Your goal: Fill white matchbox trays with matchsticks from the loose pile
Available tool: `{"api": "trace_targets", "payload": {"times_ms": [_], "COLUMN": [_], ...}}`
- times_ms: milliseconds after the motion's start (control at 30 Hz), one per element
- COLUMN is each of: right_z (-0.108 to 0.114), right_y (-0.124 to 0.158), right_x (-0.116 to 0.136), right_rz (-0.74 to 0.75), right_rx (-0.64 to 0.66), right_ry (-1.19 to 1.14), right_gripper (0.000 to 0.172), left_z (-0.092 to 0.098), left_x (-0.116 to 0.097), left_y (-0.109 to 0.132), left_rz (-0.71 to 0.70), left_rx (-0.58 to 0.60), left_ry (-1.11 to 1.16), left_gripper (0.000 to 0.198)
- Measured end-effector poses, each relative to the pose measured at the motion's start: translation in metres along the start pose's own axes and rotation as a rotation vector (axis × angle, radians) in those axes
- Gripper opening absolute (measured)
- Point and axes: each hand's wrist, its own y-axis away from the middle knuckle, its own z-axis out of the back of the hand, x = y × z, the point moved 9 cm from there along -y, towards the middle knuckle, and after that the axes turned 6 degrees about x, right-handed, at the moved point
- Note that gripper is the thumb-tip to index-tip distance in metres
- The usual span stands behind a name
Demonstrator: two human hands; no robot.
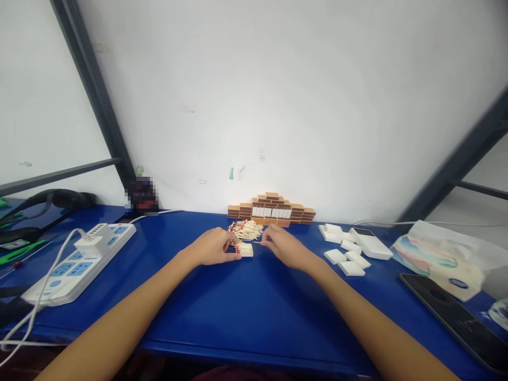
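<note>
My left hand (pixel 214 246) rests on the blue table (pixel 246 312) with its fingers curled round a small open matchbox tray (pixel 245 249) that has red-tipped matches in it. My right hand (pixel 283 246) lies just right of the tray, fingers pinched together near a match; what they hold is too small to make out. A loose pile of matches (pixel 246 230) lies right behind both hands. Behind that, a stack of brown matchboxes (pixel 272 209) stands against the white wall.
Several white empty box trays (pixel 343 254) and a white device (pixel 370 243) lie to the right. Further right are a tissue pack (pixel 436 256) and a dark phone (pixel 456 317). A white power strip (pixel 81 259) with a plugged cable sits at the left.
</note>
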Motion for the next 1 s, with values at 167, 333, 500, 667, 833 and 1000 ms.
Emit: {"api": "trace_targets", "payload": {"times_ms": [167, 333, 500, 667, 833, 1000], "right_z": [0.001, -0.005, 0.021, 0.038, 0.028, 0.010], "right_y": [0.003, 0.004, 0.005, 0.008, 0.004, 0.000], "right_x": [0.024, 0.031, 0.011, -0.016, -0.025, -0.007], "right_rz": [0.088, 0.100, -0.009, -0.131, -0.148, -0.013], "right_rx": [-0.076, -0.050, -0.260, -0.382, -0.283, -0.190], "right_ry": [-0.003, 0.025, 0.083, 0.111, 0.147, 0.072], "right_gripper": [0.007, 0.011, 0.020, 0.018, 0.018, 0.019], "left_z": [-0.006, -0.003, 0.009, -0.006, -0.002, 0.011], "left_x": [-0.011, -0.012, -0.003, -0.009, -0.009, -0.006], "left_y": [-0.001, 0.000, 0.001, -0.002, -0.001, 0.002], "left_rz": [-0.014, -0.030, -0.012, -0.036, -0.031, -0.034], "left_rx": [0.000, -0.001, -0.074, 0.008, 0.001, -0.059], "left_ry": [-0.010, -0.005, -0.011, -0.007, -0.013, -0.027], "left_gripper": [0.036, 0.037, 0.039, 0.036, 0.036, 0.036]}}
